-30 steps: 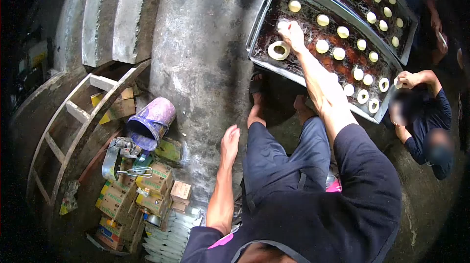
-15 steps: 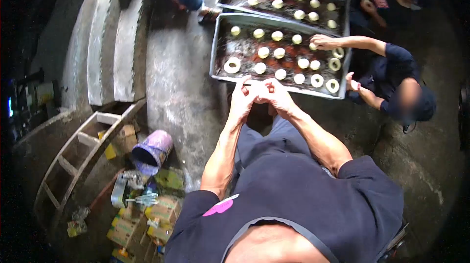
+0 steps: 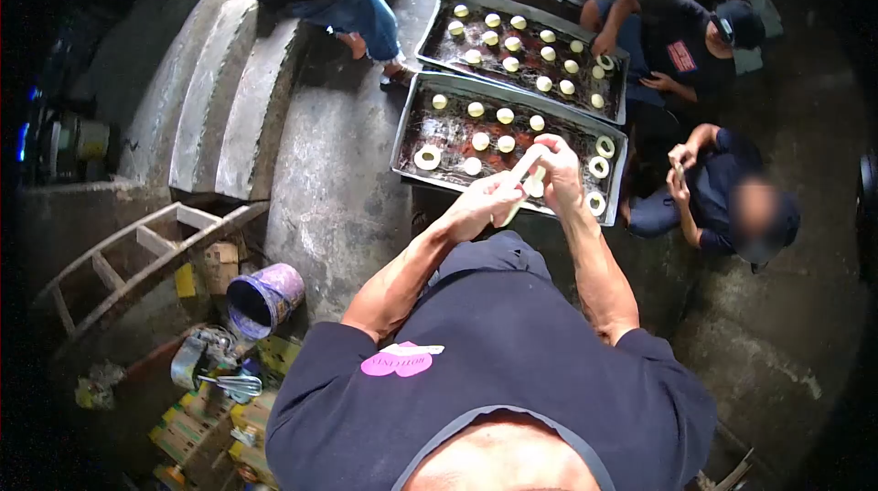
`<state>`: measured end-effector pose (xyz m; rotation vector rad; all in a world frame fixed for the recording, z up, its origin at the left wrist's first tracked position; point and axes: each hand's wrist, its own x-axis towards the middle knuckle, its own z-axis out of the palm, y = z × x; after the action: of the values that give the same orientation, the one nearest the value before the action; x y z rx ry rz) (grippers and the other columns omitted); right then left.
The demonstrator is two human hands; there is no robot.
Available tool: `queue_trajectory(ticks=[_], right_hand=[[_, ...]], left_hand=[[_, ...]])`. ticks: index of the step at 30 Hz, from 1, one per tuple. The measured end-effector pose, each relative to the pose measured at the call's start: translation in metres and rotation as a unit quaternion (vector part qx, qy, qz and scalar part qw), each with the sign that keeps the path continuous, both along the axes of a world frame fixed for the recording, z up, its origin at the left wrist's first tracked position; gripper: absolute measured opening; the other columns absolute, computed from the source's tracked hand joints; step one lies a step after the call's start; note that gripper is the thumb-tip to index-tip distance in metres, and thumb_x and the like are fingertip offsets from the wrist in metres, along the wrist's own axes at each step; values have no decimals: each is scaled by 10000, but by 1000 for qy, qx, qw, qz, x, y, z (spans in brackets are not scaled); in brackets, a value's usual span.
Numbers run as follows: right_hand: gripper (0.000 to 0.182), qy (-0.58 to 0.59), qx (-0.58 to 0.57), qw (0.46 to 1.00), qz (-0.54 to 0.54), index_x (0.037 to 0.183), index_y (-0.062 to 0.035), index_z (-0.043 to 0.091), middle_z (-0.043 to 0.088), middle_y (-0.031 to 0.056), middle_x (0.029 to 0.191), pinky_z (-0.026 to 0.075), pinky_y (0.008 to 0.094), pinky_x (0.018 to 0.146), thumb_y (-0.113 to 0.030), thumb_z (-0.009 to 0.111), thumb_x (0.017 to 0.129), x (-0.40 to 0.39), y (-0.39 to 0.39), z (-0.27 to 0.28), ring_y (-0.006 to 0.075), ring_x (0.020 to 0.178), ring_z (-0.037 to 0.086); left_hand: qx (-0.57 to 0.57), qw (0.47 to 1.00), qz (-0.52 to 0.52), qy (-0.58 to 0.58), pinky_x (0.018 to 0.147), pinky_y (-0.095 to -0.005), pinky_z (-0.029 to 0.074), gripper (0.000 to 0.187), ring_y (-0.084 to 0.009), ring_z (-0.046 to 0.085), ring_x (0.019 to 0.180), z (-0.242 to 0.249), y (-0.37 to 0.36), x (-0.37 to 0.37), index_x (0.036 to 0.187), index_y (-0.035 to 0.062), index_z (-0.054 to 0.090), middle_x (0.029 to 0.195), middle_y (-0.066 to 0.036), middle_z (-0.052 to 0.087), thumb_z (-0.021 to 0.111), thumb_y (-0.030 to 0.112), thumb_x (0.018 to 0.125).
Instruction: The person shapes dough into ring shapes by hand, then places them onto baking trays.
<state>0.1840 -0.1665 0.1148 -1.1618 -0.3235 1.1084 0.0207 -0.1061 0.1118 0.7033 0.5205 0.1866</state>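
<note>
My left hand and my right hand are raised over the near edge of the closer metal tray. Between them they hold a pale dough ring, stretched into a long loop, with the fingers of both hands closed round it. Several round dough balls lie on the tray's dark, oily bottom. One dough ring sits at its left end, and other rings line its right end. My hands hide part of the near side.
A second tray of dough balls adjoins behind. Two seated co-workers are at the right; another person's legs stand at upper left. A purple bucket, whisk, wooden ladder and cartons are at left.
My hands have moved apart, and the dough between them now shows as a stretched loop. The near co-worker's hand has left the tray and both their hands are together. The view has shifted.
</note>
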Motion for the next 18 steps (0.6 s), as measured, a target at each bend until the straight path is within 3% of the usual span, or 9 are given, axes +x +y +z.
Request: queue_trajectory(ticks=[2, 3, 6, 9, 11, 15, 16, 17, 18], right_hand=[[200, 97, -21, 988, 120, 941, -27, 556, 558, 29, 745, 465, 253, 629, -94, 654, 781, -20, -5, -10, 123, 661, 562], [206, 84, -48, 978, 184, 951, -37, 558, 553, 18, 744, 446, 241, 626, -111, 656, 787, -27, -5, -26, 115, 656, 555], [147, -42, -138, 950, 277, 842, -50, 585, 565, 5, 705, 406, 223, 638, -182, 641, 809, -40, 6, -21, 88, 629, 534], [163, -137, -178, 920, 321, 801, -35, 598, 575, 10, 668, 414, 227, 626, -193, 639, 798, -49, 54, -59, 81, 648, 539], [160, -284, -263, 847, 365, 827, -36, 583, 591, 64, 701, 437, 274, 631, -190, 621, 804, -67, 93, -88, 148, 682, 577], [231, -562, -244, 654, 444, 865, -35, 554, 596, 182, 818, 452, 391, 724, -263, 556, 832, -78, 163, -218, 298, 811, 583], [211, -619, -203, 678, 340, 849, -38, 562, 605, 183, 829, 451, 389, 741, -244, 517, 843, -87, 173, -232, 294, 820, 579], [210, -414, -293, 826, 246, 837, -39, 580, 608, 200, 838, 454, 373, 722, -230, 497, 865, -88, 190, -295, 281, 809, 586], [256, -414, -282, 817, 286, 832, -33, 588, 613, 177, 822, 460, 360, 696, -265, 491, 887, -86, 212, -311, 256, 779, 589]], left_hand=[[93, 993, -7, -69, 553, -201, 415, 187, -53, 492, 635, 0, 20, -7, 1011, 60, 567, 806, 0, 573, 567, 110, 831], [10, 979, 160, -123, 634, -244, 457, 164, -77, 527, 692, -7, 24, -14, 999, 58, 554, 810, -5, 581, 564, 103, 841], [-84, 959, 227, -146, 676, -283, 464, 178, -103, 566, 796, -57, 43, -63, 993, 47, 558, 912, -14, 597, 569, 172, 866], [-106, 971, 211, -18, 805, -314, 470, 285, -127, 568, 890, -110, 33, -102, 1115, 78, 544, 994, -40, 585, 584, 196, 859], [-57, 952, 220, 205, 888, -399, 438, 562, -167, 492, 1103, -151, 23, -122, 1327, 102, 398, 1323, -104, 433, 634, 220, 831], [-94, 909, 230, 334, 781, -299, 471, 486, -155, 546, 985, -226, -3, -215, 1277, 70, 461, 1095, -67, 566, 624, 232, 849], [-94, 898, 237, 358, 799, -307, 458, 460, -154, 544, 987, -227, -10, -239, 1272, 73, 469, 1119, -76, 570, 603, 231, 861], [-94, 886, 241, 384, 817, -314, 445, 436, -153, 541, 988, -227, -20, -265, 1267, 76, 477, 1143, -85, 574, 583, 231, 873], [-88, 867, 244, 425, 778, -299, 449, 424, -143, 548, 941, -240, -38, -295, 1261, 73, 479, 1097, -75, 586, 578, 219, 875]])
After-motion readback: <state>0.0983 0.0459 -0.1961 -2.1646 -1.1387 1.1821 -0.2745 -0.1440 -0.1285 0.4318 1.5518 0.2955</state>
